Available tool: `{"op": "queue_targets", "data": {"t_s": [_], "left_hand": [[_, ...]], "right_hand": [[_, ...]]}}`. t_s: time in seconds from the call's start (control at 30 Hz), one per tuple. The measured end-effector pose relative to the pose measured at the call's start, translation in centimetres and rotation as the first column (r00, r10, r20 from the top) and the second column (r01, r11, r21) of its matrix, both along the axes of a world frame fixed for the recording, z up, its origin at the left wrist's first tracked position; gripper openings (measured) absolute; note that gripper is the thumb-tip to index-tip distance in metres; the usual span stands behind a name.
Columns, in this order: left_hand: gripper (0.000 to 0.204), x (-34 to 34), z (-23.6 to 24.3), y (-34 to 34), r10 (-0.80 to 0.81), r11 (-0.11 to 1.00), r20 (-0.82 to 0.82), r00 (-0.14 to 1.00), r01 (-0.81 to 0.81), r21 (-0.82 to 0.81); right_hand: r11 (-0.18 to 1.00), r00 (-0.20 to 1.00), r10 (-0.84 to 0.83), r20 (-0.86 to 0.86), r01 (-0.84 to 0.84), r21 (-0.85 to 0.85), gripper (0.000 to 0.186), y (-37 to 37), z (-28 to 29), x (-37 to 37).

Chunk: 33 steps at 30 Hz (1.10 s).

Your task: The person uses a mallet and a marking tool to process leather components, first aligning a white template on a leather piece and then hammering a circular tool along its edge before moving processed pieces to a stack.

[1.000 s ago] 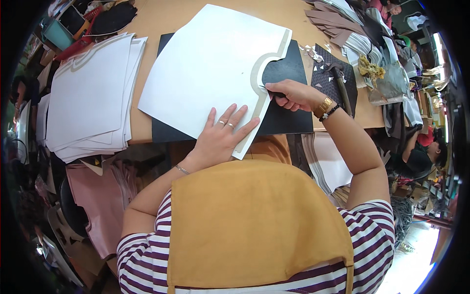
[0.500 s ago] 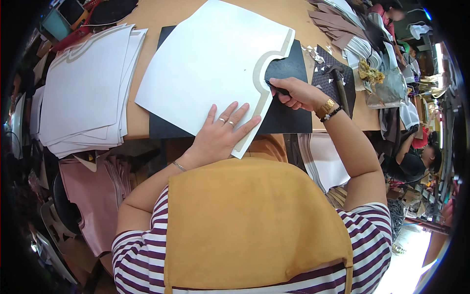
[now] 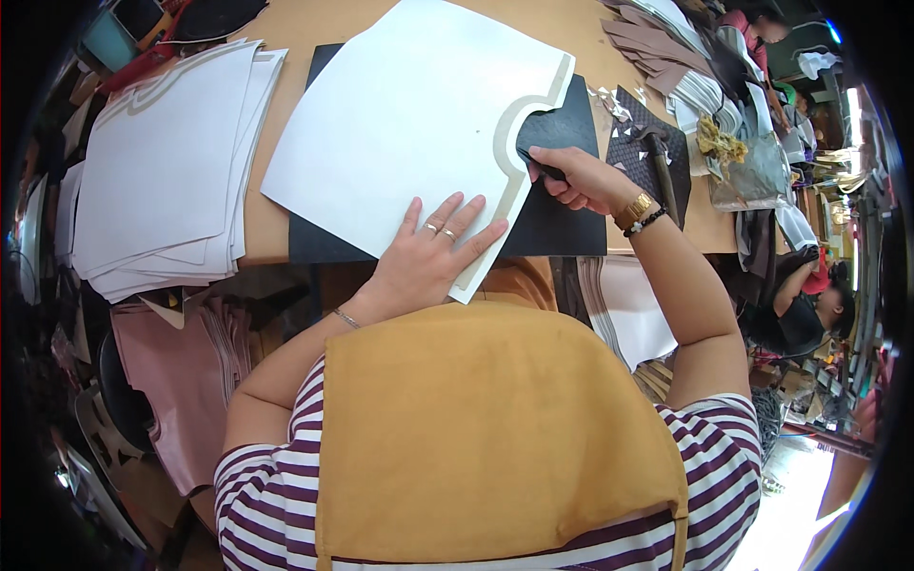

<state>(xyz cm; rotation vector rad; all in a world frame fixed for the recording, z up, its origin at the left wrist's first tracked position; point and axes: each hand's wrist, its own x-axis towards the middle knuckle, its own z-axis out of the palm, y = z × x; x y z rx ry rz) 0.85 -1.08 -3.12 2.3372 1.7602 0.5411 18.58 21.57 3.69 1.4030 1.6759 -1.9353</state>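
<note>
A large white sheet (image 3: pixel 390 124) lies on a black cutting mat (image 3: pixel 557 228), with a grey-beige strip (image 3: pixel 503 157) along its notched, curved right edge. My left hand (image 3: pixel 433 243) rests flat on the sheet's near corner, fingers spread. A small black hand tool (image 3: pixel 547 171) is gripped in my right hand (image 3: pixel 581 181), its tip at the inner curve of the edge. My fingers cover much of the tool, so its exact kind is hidden.
On the left stands a stack of similar white sheets (image 3: pixel 162 190). Right of the mat, a hammer (image 3: pixel 659 171) lies on a dark textured piece (image 3: pixel 624 143) beside small white scraps (image 3: pixel 609 103). Brown strips (image 3: pixel 638 48) are piled at the far right. Pink sheets (image 3: pixel 176 381) hang below left.
The tool and my right hand have shifted very slightly at the curved edge. My left hand stays in place on the white sheet.
</note>
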Motion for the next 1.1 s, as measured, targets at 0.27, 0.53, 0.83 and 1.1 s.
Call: {"op": "queue_targets", "data": {"t_s": [0.27, 0.53, 0.83, 1.1], "left_hand": [[0.078, -0.1, 0.4, -0.1, -0.007, 1.000, 0.030, 1.000, 0.008, -0.024], [0.067, -0.2, 0.7, -0.2, 0.022, 1.000, 0.150, 0.988, -0.019, -0.023], [0.066, -0.3, 0.9, -0.1, 0.015, 1.000, 0.178, 0.984, -0.017, 0.009], [0.063, -0.2, 0.7, -0.1, 0.024, 0.999, 0.185, 0.982, -0.031, 0.033]], "right_hand": [[1.000, 1.000, 0.000, 0.004, 0.000, 0.011, 0.039, 0.0, -0.4, -0.8], [0.125, 0.969, 0.228, 0.100, -0.131, 0.984, 0.038, 1.7, -2.4, 1.8], [-0.110, 0.914, 0.077, 0.399, -0.390, 0.914, 0.034, 3.5, -2.7, 1.3], [-0.107, 0.902, 0.075, 0.425, -0.417, 0.903, 0.035, 3.8, -3.1, 0.0]]}}
